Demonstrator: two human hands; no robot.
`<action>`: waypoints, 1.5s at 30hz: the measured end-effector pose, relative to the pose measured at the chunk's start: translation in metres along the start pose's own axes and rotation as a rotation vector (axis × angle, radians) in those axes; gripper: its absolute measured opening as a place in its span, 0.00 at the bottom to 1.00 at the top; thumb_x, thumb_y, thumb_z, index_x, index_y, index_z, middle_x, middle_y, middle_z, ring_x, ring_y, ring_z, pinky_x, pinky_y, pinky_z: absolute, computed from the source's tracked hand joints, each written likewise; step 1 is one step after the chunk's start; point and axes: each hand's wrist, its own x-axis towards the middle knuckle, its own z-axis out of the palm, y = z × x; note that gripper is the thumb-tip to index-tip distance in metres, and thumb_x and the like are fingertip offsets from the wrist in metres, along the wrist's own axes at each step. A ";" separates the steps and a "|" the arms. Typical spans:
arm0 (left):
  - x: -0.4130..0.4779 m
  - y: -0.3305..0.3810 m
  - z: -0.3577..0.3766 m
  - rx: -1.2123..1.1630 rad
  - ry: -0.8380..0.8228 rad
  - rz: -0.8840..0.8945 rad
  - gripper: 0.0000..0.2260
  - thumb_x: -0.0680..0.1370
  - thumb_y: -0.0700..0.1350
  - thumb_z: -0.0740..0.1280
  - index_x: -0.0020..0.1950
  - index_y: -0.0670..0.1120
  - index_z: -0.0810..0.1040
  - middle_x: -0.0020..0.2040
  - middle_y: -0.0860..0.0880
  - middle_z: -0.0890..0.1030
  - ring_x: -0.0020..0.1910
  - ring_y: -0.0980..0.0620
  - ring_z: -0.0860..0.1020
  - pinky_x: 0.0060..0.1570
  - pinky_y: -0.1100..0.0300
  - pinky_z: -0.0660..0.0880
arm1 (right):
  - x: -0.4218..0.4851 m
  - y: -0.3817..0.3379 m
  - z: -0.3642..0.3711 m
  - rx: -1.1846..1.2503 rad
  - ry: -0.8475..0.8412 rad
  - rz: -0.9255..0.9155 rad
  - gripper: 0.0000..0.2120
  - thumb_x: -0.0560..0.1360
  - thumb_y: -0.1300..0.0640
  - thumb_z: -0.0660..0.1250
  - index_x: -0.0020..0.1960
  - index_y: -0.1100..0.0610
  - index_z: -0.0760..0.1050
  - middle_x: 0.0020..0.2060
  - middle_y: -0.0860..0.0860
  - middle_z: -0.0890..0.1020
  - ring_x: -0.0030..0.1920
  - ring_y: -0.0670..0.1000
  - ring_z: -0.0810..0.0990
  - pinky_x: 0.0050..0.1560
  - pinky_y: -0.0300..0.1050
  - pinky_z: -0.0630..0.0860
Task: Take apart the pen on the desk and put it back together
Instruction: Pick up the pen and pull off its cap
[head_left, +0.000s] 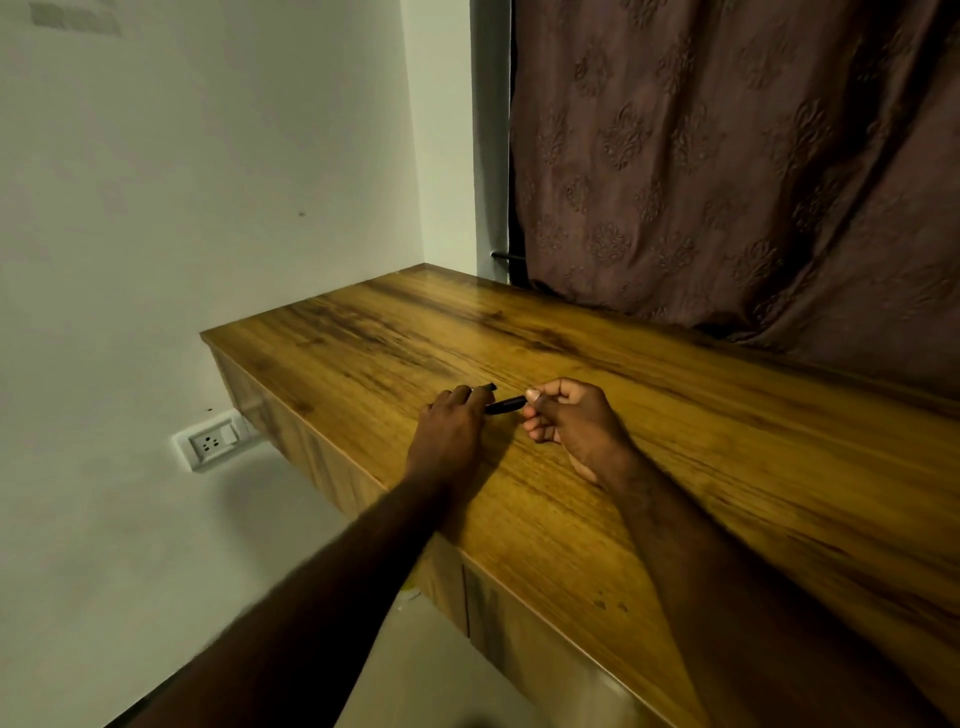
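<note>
**Pen bridges the gap between the two hands, axis left to right**

The brown wood-grain surface (675, 415) lies under both hands, near its front edge. The left hand (454, 421) is palm down, its fingers curved toward the slim black pen (506, 405). They hide the pen's left end, so a grip there cannot be confirmed. The right hand (569, 415) pinches the pen's right end between thumb and forefinger, with its other fingers curled. The pen sits between the hands, just over the surface, its long axis rising slightly toward the right hand. A small black piece (489, 386) shows just beyond the left fingertips; what it is cannot be told. The next move is probably a pull or twist along the pen's axis, and the right hand has the surer hold.
</note>
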 end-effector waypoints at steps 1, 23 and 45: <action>0.000 0.000 -0.001 -0.036 -0.008 0.012 0.16 0.79 0.44 0.60 0.66 0.44 0.71 0.59 0.42 0.77 0.56 0.42 0.74 0.54 0.47 0.71 | -0.001 -0.001 0.000 -0.016 -0.010 -0.003 0.02 0.77 0.65 0.66 0.47 0.62 0.77 0.34 0.57 0.80 0.30 0.51 0.78 0.31 0.41 0.77; 0.003 0.001 -0.007 -0.277 -0.031 0.078 0.03 0.74 0.40 0.68 0.40 0.44 0.80 0.38 0.45 0.80 0.40 0.44 0.80 0.43 0.50 0.76 | 0.014 0.003 -0.050 -1.063 0.260 -0.160 0.06 0.73 0.56 0.71 0.38 0.50 0.80 0.41 0.47 0.84 0.43 0.48 0.79 0.44 0.39 0.69; -0.004 0.006 -0.011 -0.314 -0.025 0.182 0.28 0.77 0.63 0.51 0.52 0.41 0.78 0.46 0.42 0.81 0.48 0.42 0.80 0.44 0.48 0.77 | -0.004 -0.004 -0.027 -0.350 -0.006 -0.126 0.02 0.76 0.66 0.67 0.46 0.63 0.79 0.31 0.52 0.80 0.22 0.44 0.72 0.23 0.36 0.69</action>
